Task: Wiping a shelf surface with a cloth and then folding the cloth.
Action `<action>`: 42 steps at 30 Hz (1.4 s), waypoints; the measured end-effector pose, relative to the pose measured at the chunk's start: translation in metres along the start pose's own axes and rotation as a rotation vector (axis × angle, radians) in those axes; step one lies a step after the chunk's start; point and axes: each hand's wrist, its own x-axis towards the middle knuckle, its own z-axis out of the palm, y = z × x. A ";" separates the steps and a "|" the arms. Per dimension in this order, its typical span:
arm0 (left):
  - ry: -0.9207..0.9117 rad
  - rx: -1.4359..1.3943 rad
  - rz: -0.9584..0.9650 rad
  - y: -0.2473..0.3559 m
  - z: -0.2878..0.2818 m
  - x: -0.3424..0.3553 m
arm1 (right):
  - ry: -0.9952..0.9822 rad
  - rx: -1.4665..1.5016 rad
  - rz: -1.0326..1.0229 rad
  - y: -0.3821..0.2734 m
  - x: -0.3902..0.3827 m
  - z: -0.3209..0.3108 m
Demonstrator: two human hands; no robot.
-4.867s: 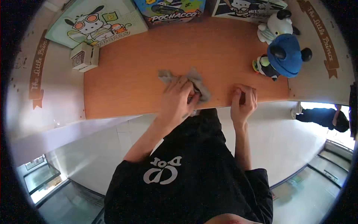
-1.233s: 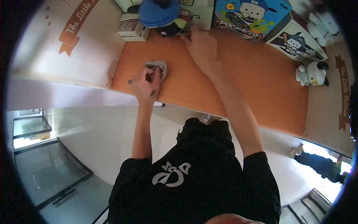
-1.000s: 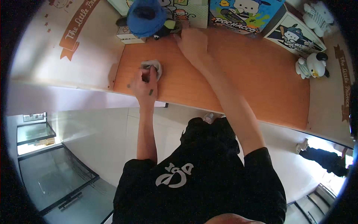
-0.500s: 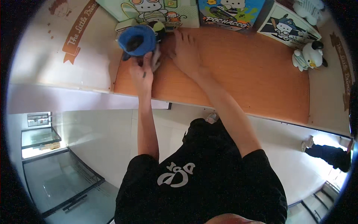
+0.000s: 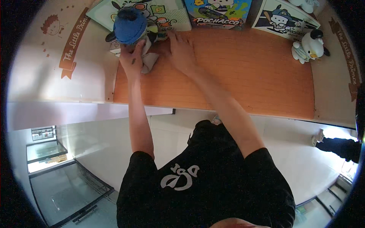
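At the left end of a wooden shelf (image 5: 228, 76) is a plush toy (image 5: 131, 26) with a blue cap and dark ears. My left hand (image 5: 132, 60) is closed round its lower part, and a piece of greyish cloth (image 5: 149, 62) hangs beside the thumb. To the right of it, my right hand (image 5: 181, 53) lies low over the shelf with its fingers stretched toward the back. Its fingertips are close to the plush toy's side and the front of a green picture box (image 5: 178, 22). I cannot make out anything held in them.
A blue picture box (image 5: 218, 15) stands at the back middle, with a white framed picture box (image 5: 286, 22) to its right. A small white figurine (image 5: 310, 47) with black ears sits at the right end. Printed side panels (image 5: 49, 72) close off the shelf.
The plush toy has tilted back, so more of its cap shows, and my left hand has moved with it. My right hand stays near its spot beside the toy. The view has shifted slightly.
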 end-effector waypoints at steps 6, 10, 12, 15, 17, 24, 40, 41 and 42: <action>-0.055 0.063 0.049 0.017 0.003 0.003 | -0.230 0.157 0.242 0.003 0.037 -0.011; -0.041 -0.195 -0.050 0.019 0.007 0.005 | -0.143 0.310 0.353 -0.003 0.047 -0.020; -0.052 -0.197 -0.060 0.017 0.006 0.004 | -0.163 0.345 0.349 -0.006 0.048 -0.025; -0.079 -0.212 -0.089 0.014 -0.001 0.002 | -0.222 0.443 0.329 -0.012 0.046 -0.032; -0.091 -0.184 -0.103 0.022 0.005 0.007 | -0.215 0.435 0.314 0.003 0.045 -0.022; -0.075 -0.218 -0.083 0.011 0.009 0.004 | -0.251 0.407 0.255 0.027 0.030 0.017; 0.055 -0.112 -0.164 -0.001 -0.027 -0.035 | -0.265 0.457 0.156 0.057 0.004 -0.042; 0.060 -0.128 -0.160 -0.005 -0.021 -0.033 | -0.277 0.481 0.148 0.052 -0.007 -0.052; 0.031 -0.113 -0.162 -0.004 -0.025 -0.045 | -0.282 0.498 0.145 0.051 -0.015 -0.071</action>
